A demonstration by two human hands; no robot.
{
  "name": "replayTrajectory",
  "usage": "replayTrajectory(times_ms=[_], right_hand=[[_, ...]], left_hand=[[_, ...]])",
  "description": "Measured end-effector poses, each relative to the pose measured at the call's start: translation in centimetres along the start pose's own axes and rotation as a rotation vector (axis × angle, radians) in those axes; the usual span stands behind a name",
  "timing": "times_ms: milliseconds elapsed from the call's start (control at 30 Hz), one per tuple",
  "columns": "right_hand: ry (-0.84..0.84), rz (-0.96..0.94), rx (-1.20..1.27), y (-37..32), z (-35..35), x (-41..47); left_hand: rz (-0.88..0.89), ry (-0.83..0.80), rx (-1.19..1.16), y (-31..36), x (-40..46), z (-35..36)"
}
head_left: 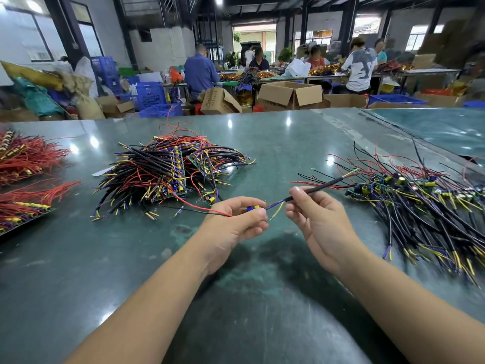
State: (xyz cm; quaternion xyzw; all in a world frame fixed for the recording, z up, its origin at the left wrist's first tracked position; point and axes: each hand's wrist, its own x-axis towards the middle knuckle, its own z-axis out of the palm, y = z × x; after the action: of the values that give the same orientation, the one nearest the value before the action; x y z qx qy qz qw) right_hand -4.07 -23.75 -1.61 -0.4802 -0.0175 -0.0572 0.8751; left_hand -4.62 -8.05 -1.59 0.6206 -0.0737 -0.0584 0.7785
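- Busy workshop behind, with cartons and blue crates on the floor; in front, a glossy green desk (262, 132).
- Held above the desk's middle, between both grips: one small board (252, 208) with blue and yellow parts, trailing a red wire (199, 206) to the left and a purple-and-yellow pair (275, 206) to the right.
- Left grip (236, 222) clenched on the board, thumb and forefinger pinching it.
- Right grip (317, 219) pinching a black sleeve (319, 187) between thumb and fingertips; sleeve threaded over the pair, near end close to the board, a short run of both strands bare between.
- Step in hand, by the look of it: working the sleeve along the pair toward the board.
- Next, probably: steady the board, draw the pair straight, then push the sleeve closer; yellow strand sagging below the purple, so liable to snag.
- After that, likely onto a heap of wired boards, whether the centre heap (157, 174) or the right heap (420, 206) impossible to tell.
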Motion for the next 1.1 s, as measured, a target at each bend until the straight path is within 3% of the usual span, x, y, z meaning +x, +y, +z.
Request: replayTrajectory(times_ms=[233, 467, 1100], right_hand=[[-0.046, 0.024, 0.019, 0.5, 0.1, -0.2], [0.167, -0.18, 0.102, -1.2, -0.5, 0.7], [0.201, -0.195, 0.152, -1.9, -1.1, 1.1]], left_hand=[[0.016, 0.044, -0.025, 0.0, 0.1, 0.0], [0.003, 0.119, -0.069, 0.4, 0.4, -0.6], [-0.026, 0.121, -0.229, 0.9, 0.6, -0.7]])
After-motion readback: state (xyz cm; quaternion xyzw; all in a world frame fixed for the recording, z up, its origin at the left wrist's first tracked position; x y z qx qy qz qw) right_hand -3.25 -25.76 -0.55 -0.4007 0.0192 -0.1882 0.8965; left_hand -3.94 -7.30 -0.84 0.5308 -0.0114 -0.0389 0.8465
